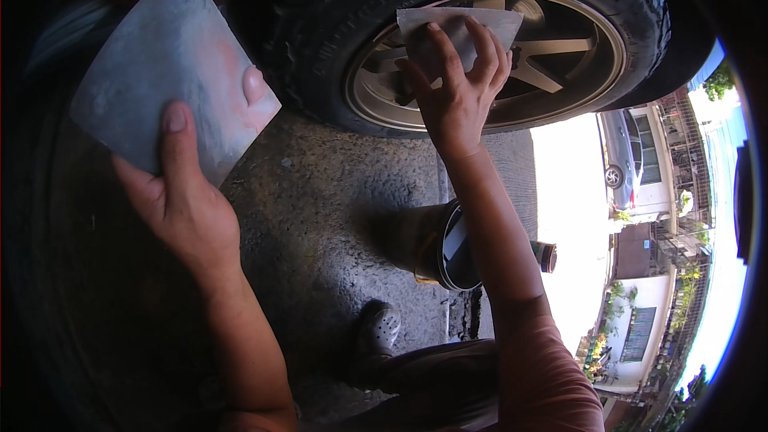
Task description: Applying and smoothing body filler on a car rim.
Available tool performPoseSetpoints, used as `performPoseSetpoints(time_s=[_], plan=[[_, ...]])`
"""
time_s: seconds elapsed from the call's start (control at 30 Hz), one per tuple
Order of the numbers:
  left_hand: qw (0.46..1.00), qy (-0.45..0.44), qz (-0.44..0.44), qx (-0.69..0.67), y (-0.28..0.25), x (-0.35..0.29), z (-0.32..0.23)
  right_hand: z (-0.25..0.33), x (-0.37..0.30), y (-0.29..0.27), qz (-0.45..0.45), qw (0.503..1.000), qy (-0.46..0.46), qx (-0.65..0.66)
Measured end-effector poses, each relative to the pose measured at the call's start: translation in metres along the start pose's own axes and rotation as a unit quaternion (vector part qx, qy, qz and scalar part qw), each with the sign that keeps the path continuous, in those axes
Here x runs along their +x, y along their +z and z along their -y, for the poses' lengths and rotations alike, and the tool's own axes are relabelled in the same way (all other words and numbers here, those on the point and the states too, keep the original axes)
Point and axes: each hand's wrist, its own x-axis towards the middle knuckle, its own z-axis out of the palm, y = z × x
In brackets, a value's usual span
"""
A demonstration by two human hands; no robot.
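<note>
"Holding what?"

"Left grip (196, 220) pinches a grey plate (156, 68) bearing pink paste (254, 86); right grip (460, 104) clasps a thin sheet (458, 35) before the wheel (538, 77)."

"Risk?"

"Tilting the plate could slide paste off."

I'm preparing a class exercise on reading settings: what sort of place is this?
Probably a carport or small vehicle-repair spot near homes: a large wheel is close by, the ground looks like rough concrete, and a white-walled house shows in daylight beyond.
</note>
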Motion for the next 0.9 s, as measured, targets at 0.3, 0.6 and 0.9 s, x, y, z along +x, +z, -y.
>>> performPoseSetpoints(time_s=[0.3, 0.6, 0.9], plan=[[1.0, 0.001, -0.008, 0.0, -0.001, 0.001, 0.001, -0.002, -0.017, -0.001, -0.002, 1.0, 0.017, 0.012], [1.0, -0.015, -0.001, -0.001, 0.004, -0.002, 0.0, 0.005, -0.025, 0.009, 0.034, 0.999, 0.012, -0.012], [0.999, -0.023, 0.003, -0.022, 0.003, -0.004, 0.001, 0.016, -0.022, 0.007, 0.041, 0.999, 0.001, -0.017]])
